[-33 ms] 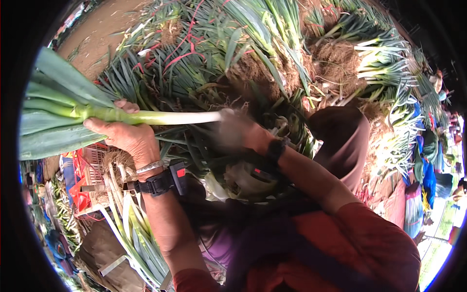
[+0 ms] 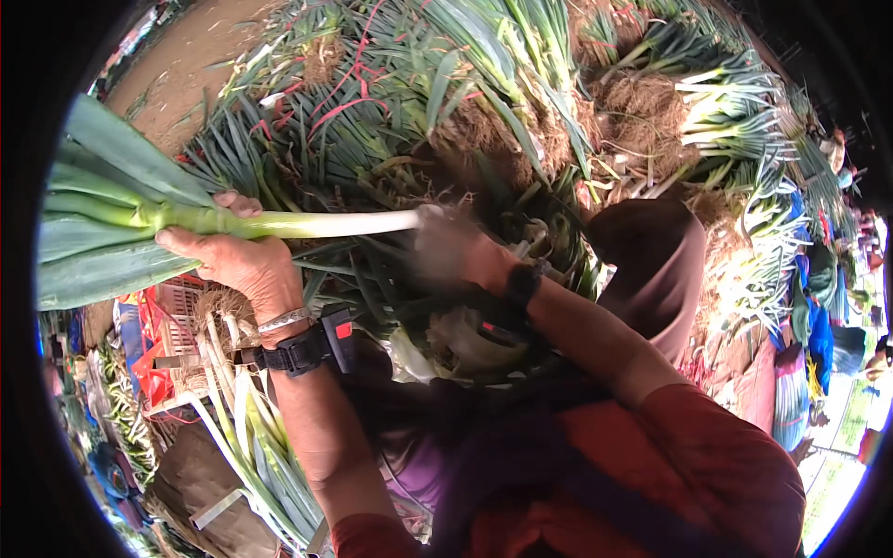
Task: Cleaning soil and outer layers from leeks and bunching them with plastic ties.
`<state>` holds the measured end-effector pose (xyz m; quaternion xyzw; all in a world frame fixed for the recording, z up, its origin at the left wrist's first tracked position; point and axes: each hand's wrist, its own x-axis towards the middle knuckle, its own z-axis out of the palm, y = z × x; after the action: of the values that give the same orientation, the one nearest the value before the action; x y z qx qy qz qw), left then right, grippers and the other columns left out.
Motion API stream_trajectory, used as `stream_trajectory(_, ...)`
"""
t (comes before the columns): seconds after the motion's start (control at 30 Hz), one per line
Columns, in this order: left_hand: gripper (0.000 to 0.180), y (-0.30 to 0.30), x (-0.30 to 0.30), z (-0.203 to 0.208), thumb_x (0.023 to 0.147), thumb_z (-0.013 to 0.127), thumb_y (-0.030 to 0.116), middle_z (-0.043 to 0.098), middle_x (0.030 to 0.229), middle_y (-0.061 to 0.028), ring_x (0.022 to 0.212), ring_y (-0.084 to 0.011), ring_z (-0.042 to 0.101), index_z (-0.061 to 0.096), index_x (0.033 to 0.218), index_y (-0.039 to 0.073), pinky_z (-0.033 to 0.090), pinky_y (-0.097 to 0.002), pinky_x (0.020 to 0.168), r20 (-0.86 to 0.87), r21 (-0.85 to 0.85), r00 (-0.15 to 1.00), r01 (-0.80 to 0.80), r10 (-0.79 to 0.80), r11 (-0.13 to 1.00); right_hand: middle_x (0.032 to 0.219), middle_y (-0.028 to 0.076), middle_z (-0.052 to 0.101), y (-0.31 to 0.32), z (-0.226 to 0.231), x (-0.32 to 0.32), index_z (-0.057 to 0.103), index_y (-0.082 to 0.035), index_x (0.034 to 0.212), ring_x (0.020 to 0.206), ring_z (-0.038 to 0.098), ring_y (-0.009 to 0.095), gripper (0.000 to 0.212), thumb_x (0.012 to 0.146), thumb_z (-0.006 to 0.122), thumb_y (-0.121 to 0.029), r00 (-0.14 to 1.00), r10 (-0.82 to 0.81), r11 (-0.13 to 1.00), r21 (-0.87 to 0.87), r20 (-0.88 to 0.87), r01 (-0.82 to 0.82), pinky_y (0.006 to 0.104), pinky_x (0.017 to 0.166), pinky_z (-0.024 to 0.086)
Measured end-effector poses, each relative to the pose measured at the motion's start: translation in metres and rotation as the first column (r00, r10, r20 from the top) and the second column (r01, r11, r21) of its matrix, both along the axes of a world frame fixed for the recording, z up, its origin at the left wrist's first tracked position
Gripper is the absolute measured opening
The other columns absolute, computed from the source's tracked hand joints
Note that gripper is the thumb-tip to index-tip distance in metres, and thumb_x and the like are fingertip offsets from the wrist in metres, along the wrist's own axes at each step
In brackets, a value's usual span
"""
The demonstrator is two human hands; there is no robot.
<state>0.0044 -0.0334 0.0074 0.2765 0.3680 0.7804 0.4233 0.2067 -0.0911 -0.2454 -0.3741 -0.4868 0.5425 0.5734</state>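
Note:
A single large leek (image 2: 335,224) lies crosswise in front of me, its broad green leaves fanned out to the left and its white shank pointing right. My left hand (image 2: 246,262) is closed round the stalk where the leaves begin, thumb on the near side and fingertips showing on the far side. At the root end is my right hand (image 2: 456,244), heavily smeared by motion. Its fingers cannot be made out, and the leek's root end is hidden or blurred there. A dark band circles each of my wrists.
Leeks with red string (image 2: 349,116) lie heaped ahead. Rooty leek bundles (image 2: 642,121) stand to the right, beyond my raised knee (image 2: 651,265). At lower left are more leeks (image 2: 246,428) beside a red-and-white crate (image 2: 177,321). Brown ground (image 2: 181,79) shows at far left.

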Motion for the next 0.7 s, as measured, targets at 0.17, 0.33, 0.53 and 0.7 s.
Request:
stream_trajectory(0.17,0.062,0.005,-0.026,-0.012,0.089,0.031,0.067,0.050,0.067,-0.0063,0.053,-0.0146,0.046,0.047,0.100,0.008,0.039,-0.0248,0.048,-0.041,0.005,0.998,-0.049,0.049,0.999,0.061,0.004,0.059,-0.015,0.034,-0.031,0.058,-0.007,0.089,0.047,0.057,0.016,0.025,0.095,0.050,-0.029,0.870,-0.234,0.971,0.069,0.434,0.227,0.0314,0.045,0.048)
stream_trajectory(0.33,0.063,0.027,-0.067,-0.028,0.087,0.033,0.069,0.049,0.066,-0.0038,0.054,-0.0140,0.047,0.047,0.096,0.009,0.039,-0.0232,0.045,0.058,0.090,0.996,0.061,-0.066,0.994,0.063,0.005,0.059,-0.050,0.084,-0.008,0.060,0.000,0.086,0.047,0.055,0.012,0.028,0.095,0.050,-0.025,0.925,-0.091,0.995,0.062,0.370,0.073,0.0259,0.043,0.044)
stream_trajectory(0.53,0.073,0.052,-0.152,-0.049,0.087,0.026,0.071,0.051,0.069,-0.0065,0.054,-0.0152,0.047,0.052,0.097,0.004,0.040,-0.0243,0.046,0.183,0.135,0.975,0.103,-0.127,0.985,0.064,0.005,0.056,-0.087,0.157,0.055,0.059,-0.002,0.080,0.050,0.051,0.011,0.033,0.093,0.053,-0.032,0.957,0.108,0.983,-0.118,-0.269,-0.144,0.0222,0.045,0.040)
stream_trajectory(0.7,0.075,0.049,-0.135,-0.033,0.088,0.022,0.068,0.051,0.067,-0.0076,0.053,-0.0151,0.045,0.056,0.102,0.002,0.040,-0.0252,0.046,0.105,0.250,0.990,0.065,-0.094,0.966,0.083,0.008,0.060,-0.072,0.109,0.123,0.054,-0.002,0.100,0.063,0.059,0.017,0.029,0.088,0.061,-0.027,0.608,0.129,0.988,-0.047,0.784,-0.150,0.0264,0.054,0.048)
